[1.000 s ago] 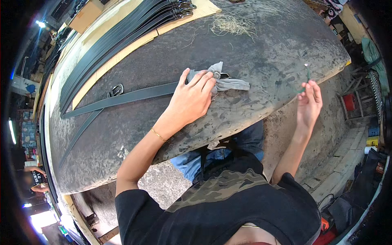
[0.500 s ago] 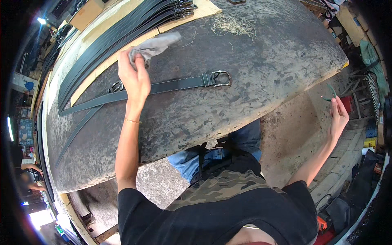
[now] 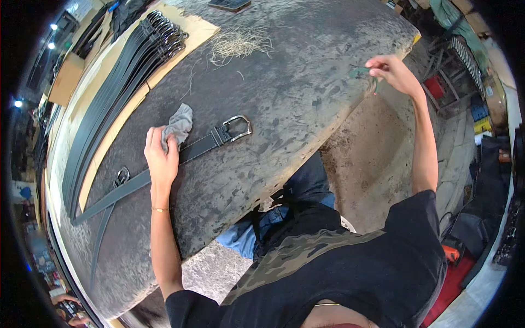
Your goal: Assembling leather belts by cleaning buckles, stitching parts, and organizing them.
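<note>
A crumpled grey cloth (image 3: 179, 124) is pinched in my left hand (image 3: 162, 156), just above a black belt (image 3: 199, 148). The belt has light stitching along its edge and a silver buckle (image 3: 238, 127), and it lies across the dark worktable. Over at the table's right edge, my right hand (image 3: 396, 76) grips a small green curved tool (image 3: 360, 71) between thumb and fingers. Its shape resembles thread snips, but it is too small to be sure. A second belt's buckle (image 3: 121, 176) shows left of my left hand, partly under the first belt.
Several black belts (image 3: 117, 71) lie side by side on pale board at the far left, buckles at the far end. A tangle of pale thread (image 3: 240, 45) rests on the worktable (image 3: 284, 93). A dark flat tray (image 3: 229, 4) sits at the far edge. Another person (image 3: 71, 309) is at lower left.
My left hand has come nearer with the cloth, down beside the belt. My right hand has moved up and left, bringing the green tool to the table's edge. The whole view has turned.
</note>
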The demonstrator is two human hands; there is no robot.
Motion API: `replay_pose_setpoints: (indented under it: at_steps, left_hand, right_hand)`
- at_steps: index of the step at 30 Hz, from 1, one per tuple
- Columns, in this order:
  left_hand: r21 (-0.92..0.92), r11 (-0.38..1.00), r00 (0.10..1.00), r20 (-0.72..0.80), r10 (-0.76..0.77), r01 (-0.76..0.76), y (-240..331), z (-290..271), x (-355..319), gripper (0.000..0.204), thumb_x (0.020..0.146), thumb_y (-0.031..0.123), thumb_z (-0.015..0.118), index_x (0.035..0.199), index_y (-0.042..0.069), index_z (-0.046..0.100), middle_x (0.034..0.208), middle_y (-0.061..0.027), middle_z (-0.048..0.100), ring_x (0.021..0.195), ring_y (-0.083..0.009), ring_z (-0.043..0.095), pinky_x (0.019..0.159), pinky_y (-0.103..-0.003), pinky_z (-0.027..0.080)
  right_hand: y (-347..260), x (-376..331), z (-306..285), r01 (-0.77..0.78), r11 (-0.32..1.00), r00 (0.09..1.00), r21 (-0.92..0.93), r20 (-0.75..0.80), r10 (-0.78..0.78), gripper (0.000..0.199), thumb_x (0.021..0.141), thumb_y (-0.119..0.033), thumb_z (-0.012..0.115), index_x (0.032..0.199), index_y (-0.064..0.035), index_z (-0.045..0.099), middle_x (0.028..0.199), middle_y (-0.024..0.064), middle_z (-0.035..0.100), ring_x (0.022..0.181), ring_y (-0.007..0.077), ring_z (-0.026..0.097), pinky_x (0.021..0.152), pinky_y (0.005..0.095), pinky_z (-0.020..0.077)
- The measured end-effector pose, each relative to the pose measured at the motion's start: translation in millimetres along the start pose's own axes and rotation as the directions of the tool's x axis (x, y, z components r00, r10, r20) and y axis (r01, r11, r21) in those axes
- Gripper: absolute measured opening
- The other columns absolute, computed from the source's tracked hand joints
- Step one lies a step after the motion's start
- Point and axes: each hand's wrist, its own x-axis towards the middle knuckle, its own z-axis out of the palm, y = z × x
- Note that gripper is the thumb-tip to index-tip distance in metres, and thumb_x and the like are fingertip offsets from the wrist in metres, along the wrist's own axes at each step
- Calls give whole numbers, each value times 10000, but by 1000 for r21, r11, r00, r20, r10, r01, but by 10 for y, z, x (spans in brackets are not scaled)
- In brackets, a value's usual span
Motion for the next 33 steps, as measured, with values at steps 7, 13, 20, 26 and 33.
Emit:
replay_pose_setpoints:
  at_steps: [7,13,20,26,33]
  left_hand:
    - [22,1000,1000,6,4,-4,29,57,39,142,890,36,551,995,-54,584,876,-177,568,803,-333,593,744,-377,471]
    - [18,1000,1000,7,22,-22,27,45,40,147,890,36,554,1005,-50,587,880,-180,569,800,-335,590,745,-380,471]
    - [4,1000,999,-21,-27,27,-17,7,-17,197,854,3,561,1045,-40,545,950,-203,567,894,-396,598,818,-409,481]
    - [15,995,912,-400,93,-95,-54,-77,86,250,725,-88,494,958,-1,521,949,-165,510,891,-317,554,821,-380,463]
    - [-28,981,978,-91,188,-192,73,-154,-56,118,814,112,664,770,32,589,745,-109,551,637,-300,563,604,-370,446]
  right_hand:
    - [93,290,45,82,943,985,-324,173,-26,165,882,-65,670,1020,25,667,824,106,684,758,199,648,693,358,507]
    - [58,238,92,58,933,991,-355,132,-11,204,867,-89,690,1041,15,669,845,122,679,781,227,659,708,360,515]
    - [-199,237,105,185,915,982,-359,35,-185,253,879,-158,682,1072,6,665,1012,145,687,920,262,669,785,375,534]
    - [-1156,118,689,312,950,949,-18,51,-311,240,881,-163,683,1073,-18,679,1041,132,672,933,260,655,857,355,516]
    - [-1879,184,1824,826,545,563,-143,235,-792,452,860,-234,678,1244,-17,574,1270,110,599,1155,291,559,1000,398,449]
